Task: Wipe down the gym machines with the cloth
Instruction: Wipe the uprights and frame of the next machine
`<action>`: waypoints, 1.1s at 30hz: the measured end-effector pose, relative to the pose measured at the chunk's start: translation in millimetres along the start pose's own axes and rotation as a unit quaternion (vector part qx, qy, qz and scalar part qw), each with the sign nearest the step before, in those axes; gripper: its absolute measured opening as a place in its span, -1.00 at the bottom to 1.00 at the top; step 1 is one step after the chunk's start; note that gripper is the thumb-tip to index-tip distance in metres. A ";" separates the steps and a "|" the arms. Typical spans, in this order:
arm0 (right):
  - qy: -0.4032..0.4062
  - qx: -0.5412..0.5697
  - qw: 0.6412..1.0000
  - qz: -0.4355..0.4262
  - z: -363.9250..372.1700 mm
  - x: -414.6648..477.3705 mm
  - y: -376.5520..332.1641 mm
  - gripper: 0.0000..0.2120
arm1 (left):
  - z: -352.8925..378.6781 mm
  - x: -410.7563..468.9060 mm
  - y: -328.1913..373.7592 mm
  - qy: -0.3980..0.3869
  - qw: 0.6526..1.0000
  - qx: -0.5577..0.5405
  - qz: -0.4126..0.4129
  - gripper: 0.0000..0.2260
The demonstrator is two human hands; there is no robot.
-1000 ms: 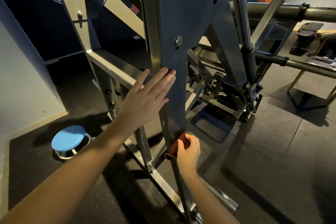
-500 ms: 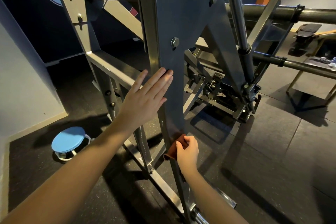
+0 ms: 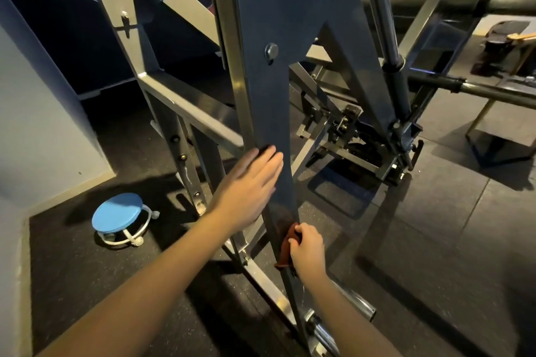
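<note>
1. The gym machine's flat grey upright (image 3: 269, 101) fills the centre of the frame. It sits slightly higher and further left than a second ago, so the head has tipped a little.
2. The left hand (image 3: 249, 182), at mid-frame, lies flat on the upright's left edge with its fingers straight and grasping nothing. It has slid down the steel since the earlier frame and is now further below the bolt (image 3: 271, 51).
3. The right hand (image 3: 307, 249), at lower centre, is clenched round the cloth. It has worked a little further down the upright.
4. The reddish-brown cloth (image 3: 286, 246) is bunched in that hand and pressed against the upright's lower right edge. Judging by this, the downward wipe is nearing the base, and the machine's other members are still to do.
</note>
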State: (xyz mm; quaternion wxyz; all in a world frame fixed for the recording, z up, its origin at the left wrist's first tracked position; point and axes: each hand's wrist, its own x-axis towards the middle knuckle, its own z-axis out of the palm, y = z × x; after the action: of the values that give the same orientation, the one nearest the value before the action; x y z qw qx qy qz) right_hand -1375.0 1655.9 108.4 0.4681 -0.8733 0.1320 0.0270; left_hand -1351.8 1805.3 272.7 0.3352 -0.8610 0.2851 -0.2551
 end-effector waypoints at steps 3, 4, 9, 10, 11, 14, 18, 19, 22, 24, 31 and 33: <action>0.014 -0.087 0.995 -0.037 -19.5 -3.1 25.4 -0.65 | 0.1 -10.7 33.4 -0.101 0.988 -0.099 0.056 -0.54; -0.013 -0.127 0.991 -0.030 -24.2 -5.7 39.8 -0.64 | 2.4 -11.1 43.5 -0.129 0.981 -0.128 0.064 -0.54; -0.068 -0.244 0.967 0.000 -36.6 -24.5 88.4 -0.59 | 26.0 -10.6 72.2 -0.202 0.971 -0.092 0.086 -0.52; -0.060 -0.271 0.960 -0.017 -39.0 -29.1 92.6 -0.57 | 27.3 -11.4 72.7 -0.207 0.971 -0.070 0.101 -0.52; -0.054 -0.286 0.956 -0.028 -40.5 -35.1 95.2 -0.55 | 27.9 -12.0 72.9 -0.213 0.969 -0.052 0.111 -0.50; -0.055 -0.308 0.949 -0.049 -33.8 -43.6 95.1 -0.49 | 31.0 -10.7 73.5 -0.226 0.964 -0.015 0.137 -0.47; -0.071 -0.319 0.942 -0.072 2.6 -13.8 71.1 -0.41 | 31.3 -7.1 74.3 -0.237 0.962 -0.001 0.139 -0.45; -0.075 -0.317 0.944 -0.059 9.6 -4.6 64.5 -0.39 | 30.9 -7.3 74.3 -0.238 0.962 0.001 0.138 -0.45; -0.083 -0.347 0.933 -0.037 8.9 1.5 64.8 -0.39 | 31.0 -7.5 73.3 -0.239 0.958 0.016 0.156 -0.43; -0.065 -0.377 0.923 -0.048 -5.7 -14.0 79.0 -0.41 | 31.5 -7.4 72.2 -0.229 0.959 0.024 0.162 -0.42; -0.047 -0.323 0.943 -0.070 -5.7 -25.4 94.9 -0.38 | 31.5 -8.8 68.8 -0.216 0.959 0.056 0.172 -0.40; -0.059 -0.295 0.953 -0.046 7.0 -6.2 75.1 -0.38 | 32.4 -7.9 68.6 -0.215 0.960 0.056 0.173 -0.39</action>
State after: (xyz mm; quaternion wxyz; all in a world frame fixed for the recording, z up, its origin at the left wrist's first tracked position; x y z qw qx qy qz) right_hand -1399.7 1623.4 44.7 0.1973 -0.9745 0.0498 0.0943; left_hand -1358.9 1782.5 200.2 0.4749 -0.8131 0.3361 -0.0181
